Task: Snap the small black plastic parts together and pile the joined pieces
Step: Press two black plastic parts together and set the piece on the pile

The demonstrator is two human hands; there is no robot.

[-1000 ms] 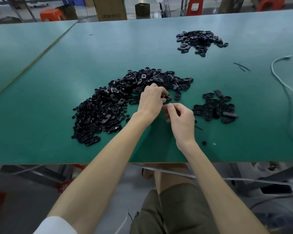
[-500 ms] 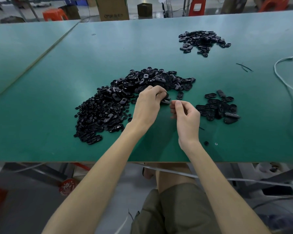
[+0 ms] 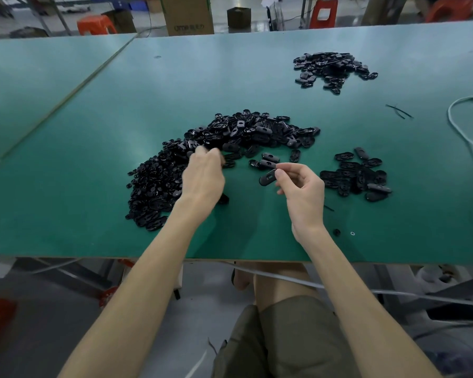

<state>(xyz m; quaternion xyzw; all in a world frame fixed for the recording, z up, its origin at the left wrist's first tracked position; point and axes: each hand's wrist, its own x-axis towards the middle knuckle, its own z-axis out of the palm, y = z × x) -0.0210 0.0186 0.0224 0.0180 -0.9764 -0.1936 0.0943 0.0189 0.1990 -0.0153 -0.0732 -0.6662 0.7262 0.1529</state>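
- A black oval piece (image 3: 268,178) sits just right of frame centre, held clear of the table, long axis tilted, with a small slot showing on its upper face.
- The right hand (image 3: 302,192) pinches the piece's right end between thumb and forefinger; the other fingers are loosely curled beneath.
- Whether this piece is one shell or two already snapped together cannot be told from here. It looks thick enough to be joined, but that is a judgement.
- The left hand (image 3: 202,175) is left of centre, fingertips down at the near edge of the main heap (image 3: 257,132). The fingers are motion-blurred, so I cannot tell whether they grip a part or only touch the heap.
- The main heap of loose black parts arcs from centre frame down to the lower left. A few strays (image 3: 268,159) lie just above the held piece.
- A small pile (image 3: 358,175) lies just right of the right hand, its pieces larger and laid looser; likely the joined stock.
- Step in hand, as I read it: one piece is ready on the right while the left fetches from the heap.
- The next move calls either for a short drop onto the small pile or for a mating part brought across, lined up and pressed until it clicks.
- Further out on the green table (image 3: 66,186): a far pile (image 3: 333,69) upper right and a white cable (image 3: 453,115) at the right edge.
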